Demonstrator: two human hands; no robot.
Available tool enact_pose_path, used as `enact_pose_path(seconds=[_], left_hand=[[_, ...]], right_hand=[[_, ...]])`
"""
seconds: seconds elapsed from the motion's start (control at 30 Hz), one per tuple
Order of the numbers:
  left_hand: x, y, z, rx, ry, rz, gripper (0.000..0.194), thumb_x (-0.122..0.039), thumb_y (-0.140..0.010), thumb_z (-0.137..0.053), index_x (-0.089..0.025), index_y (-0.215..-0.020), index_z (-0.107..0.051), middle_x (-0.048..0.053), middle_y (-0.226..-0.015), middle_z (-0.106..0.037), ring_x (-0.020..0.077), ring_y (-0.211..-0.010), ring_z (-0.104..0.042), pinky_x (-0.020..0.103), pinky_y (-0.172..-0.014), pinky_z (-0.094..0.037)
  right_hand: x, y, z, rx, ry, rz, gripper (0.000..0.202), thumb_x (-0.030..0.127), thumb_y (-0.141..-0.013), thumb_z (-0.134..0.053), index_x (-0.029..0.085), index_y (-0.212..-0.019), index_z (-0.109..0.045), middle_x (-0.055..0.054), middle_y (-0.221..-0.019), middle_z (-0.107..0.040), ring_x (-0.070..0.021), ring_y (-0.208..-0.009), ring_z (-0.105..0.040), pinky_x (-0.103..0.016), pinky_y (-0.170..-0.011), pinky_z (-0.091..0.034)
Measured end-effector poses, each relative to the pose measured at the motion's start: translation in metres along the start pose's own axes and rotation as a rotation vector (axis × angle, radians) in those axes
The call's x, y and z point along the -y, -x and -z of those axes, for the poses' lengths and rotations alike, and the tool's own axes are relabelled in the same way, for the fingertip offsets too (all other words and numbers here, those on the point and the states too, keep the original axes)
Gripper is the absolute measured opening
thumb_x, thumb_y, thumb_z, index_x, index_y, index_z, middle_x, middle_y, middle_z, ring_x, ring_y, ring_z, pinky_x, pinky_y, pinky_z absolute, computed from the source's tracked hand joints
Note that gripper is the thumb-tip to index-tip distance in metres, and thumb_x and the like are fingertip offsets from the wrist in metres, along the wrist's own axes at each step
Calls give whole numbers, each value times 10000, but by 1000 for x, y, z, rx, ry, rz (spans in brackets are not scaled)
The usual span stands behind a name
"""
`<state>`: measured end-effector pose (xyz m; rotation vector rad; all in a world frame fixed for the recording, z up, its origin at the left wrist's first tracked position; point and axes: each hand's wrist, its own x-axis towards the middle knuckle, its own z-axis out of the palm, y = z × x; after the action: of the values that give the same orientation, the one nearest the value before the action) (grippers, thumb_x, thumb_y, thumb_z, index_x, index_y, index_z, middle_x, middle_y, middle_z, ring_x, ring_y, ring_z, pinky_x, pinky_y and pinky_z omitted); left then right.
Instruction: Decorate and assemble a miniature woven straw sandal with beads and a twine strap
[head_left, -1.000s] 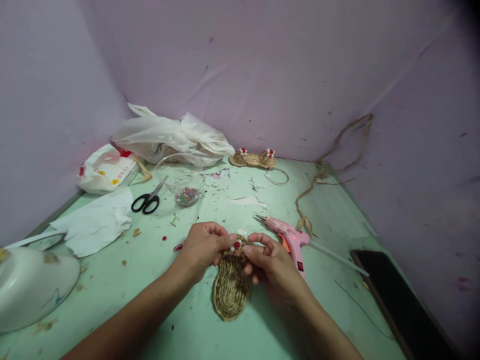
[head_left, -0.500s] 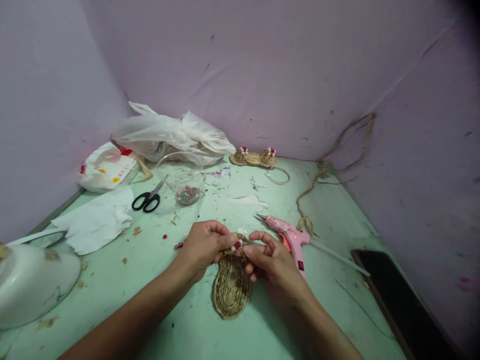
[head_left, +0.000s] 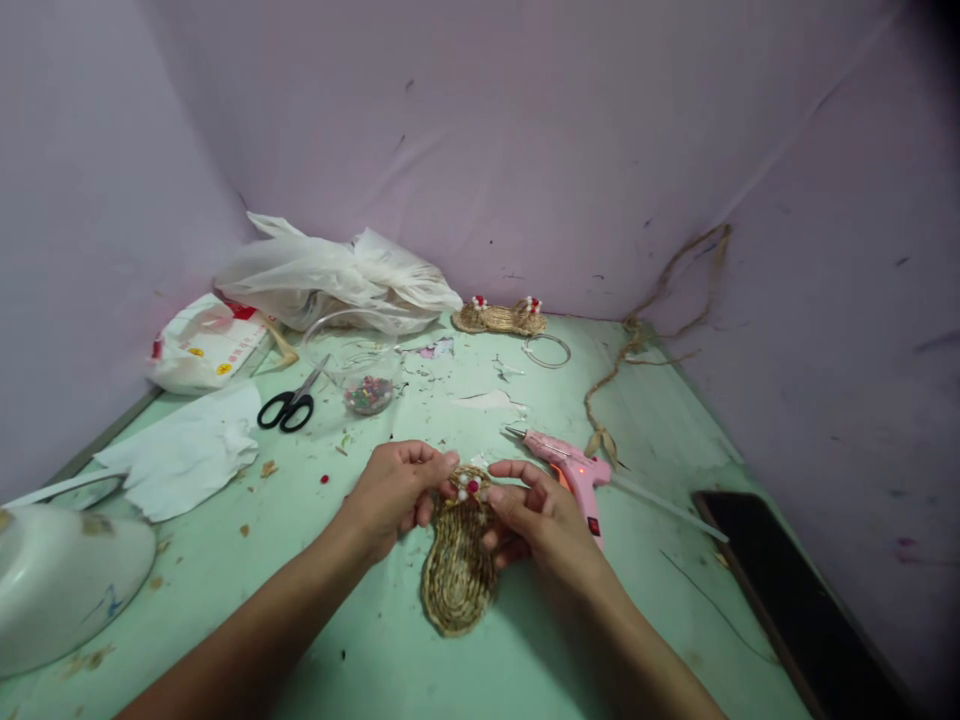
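Note:
A woven straw piece, shaped like a small sole, lies on the green table in front of me. White beads and a red bead sit at its far end. My left hand is at the left of that end, thumb and forefinger pinched together beside the beads; what the fingertips hold, if anything, is too small to name. From the right, my right hand grips the straw piece's edge near the beads, forefinger raised. Just beyond it lies a pink glue gun with its nozzle pointing left.
Black-handled scissors and a clear cup of beads lie left of centre. A finished-looking straw pair stands by the wall. Plastic bags are behind. A phone is at right, a white bowl at left.
My left hand's fingertips have drawn back left from the beads, so more white beads show. The whole view has shifted slightly.

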<state>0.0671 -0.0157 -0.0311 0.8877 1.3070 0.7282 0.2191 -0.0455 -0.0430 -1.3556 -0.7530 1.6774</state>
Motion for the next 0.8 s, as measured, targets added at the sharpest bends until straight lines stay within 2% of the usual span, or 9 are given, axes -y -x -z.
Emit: enact_pose_path(seconds=[0.07, 0.17, 0.27, 0.37, 0.5, 0.57, 0.67, 0.8], left_hand=[[-1, 0, -3, -27, -23, 4, 203, -292, -628, -645, -143, -594, -512, -32, -491, -565, 6, -275, -306, 167, -304, -151], [-5, 0, -3, -69, -50, -3, 171, -281, -642, -613, -145, -609, -513, -22, -512, -577, 9, -280, -292, 176, -314, -146], [-6, 6, 4, -112, -124, -28, 166, -283, -625, -610, -145, -624, -518, -45, -452, -520, 26, -309, -307, 176, -338, -172], [4, 17, 13, -122, -219, -44, 160, -245, -559, -625, -152, -642, -525, -80, -406, -443, 56, -355, -350, 185, -374, -229], [27, 30, 13, -189, -431, -186, 144, -266, -583, -595, -149, -661, -564, -70, -436, -437, 85, -416, -378, 211, -438, -276], [35, 32, 9, -232, -544, -268, 155, -295, -625, -577, -150, -678, -588, -38, -498, -508, 109, -471, -441, 224, -484, -318], [42, 33, 2, -245, -660, -310, 181, -332, -647, -582, -159, -674, -628, 4, -565, -587, 147, -539, -515, 241, -529, -338], [47, 33, -5, -319, -701, -330, 149, -325, -580, -644, -178, -567, -625, -7, -465, -527, 151, -493, -470, 244, -503, -272]], right_hand=[[0, 0, -2, 6, 8, 16, 505, 421, -502, -765, 179, -842, -481, 69, -501, -542, -105, -377, -529, -187, -315, -401], [1, 0, 0, -41, 100, 46, 434, 433, -565, -701, 175, -845, -493, 41, -552, -568, -106, -382, -527, -187, -316, -360], [1, 2, 11, -174, 331, 185, 299, 394, -679, -588, 178, -877, -528, -33, -748, -640, -121, -470, -563, -221, -383, -379], [-2, 7, 25, -198, 629, 271, 190, 279, -724, -526, 187, -885, -566, -43, -853, -645, -140, -569, -589, -272, -517, -431], [-8, 14, 32, -101, 863, 301, 211, 209, -738, -509, 174, -919, -611, -57, -868, -658, -171, -682, -596, -308, -652, -434], [-11, 18, 29, -72, 924, 335, 232, 226, -734, -537, 162, -939, -625, -69, -852, -656, -181, -703, -589, -306, -667, -426], [-15, 24, 24, -96, 1005, 388, 262, 273, -700, -603, 154, -931, -633, -80, -846, -643, -185, -693, -575, -301, -659, -408], [-22, 27, 21, -155, 1004, 410, 157, 272, -660, -640, 159, -769, -631, -89, -812, -631, -228, -777, -578, -310, -684, -382]])
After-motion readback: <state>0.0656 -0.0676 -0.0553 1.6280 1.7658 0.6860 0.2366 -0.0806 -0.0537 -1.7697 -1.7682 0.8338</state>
